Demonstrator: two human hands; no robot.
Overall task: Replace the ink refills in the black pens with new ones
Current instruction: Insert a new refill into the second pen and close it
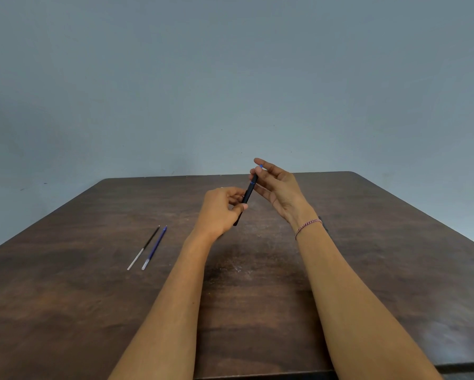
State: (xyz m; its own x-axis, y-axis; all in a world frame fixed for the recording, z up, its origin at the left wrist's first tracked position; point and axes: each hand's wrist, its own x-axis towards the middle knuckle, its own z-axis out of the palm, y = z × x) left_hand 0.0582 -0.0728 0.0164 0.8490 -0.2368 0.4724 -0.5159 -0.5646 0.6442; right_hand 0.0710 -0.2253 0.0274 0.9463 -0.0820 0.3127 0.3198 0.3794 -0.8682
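No legible text or labels anywhere

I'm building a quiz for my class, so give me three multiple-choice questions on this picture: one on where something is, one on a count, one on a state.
1. Where do the loose refills lie on the table?
A. left of the hands
B. right of the hands
C. under the right forearm

2. How many loose refills lie there?
A. one
B. two
C. four

3. How is the black pen?
A. flat on the table
B. held up by both hands
C. standing in a cup

Answers: 1 A, they lie side by side left of the left hand. 2 B, one dark, one blue. 3 B, left hand grips its lower part, right hand its top.
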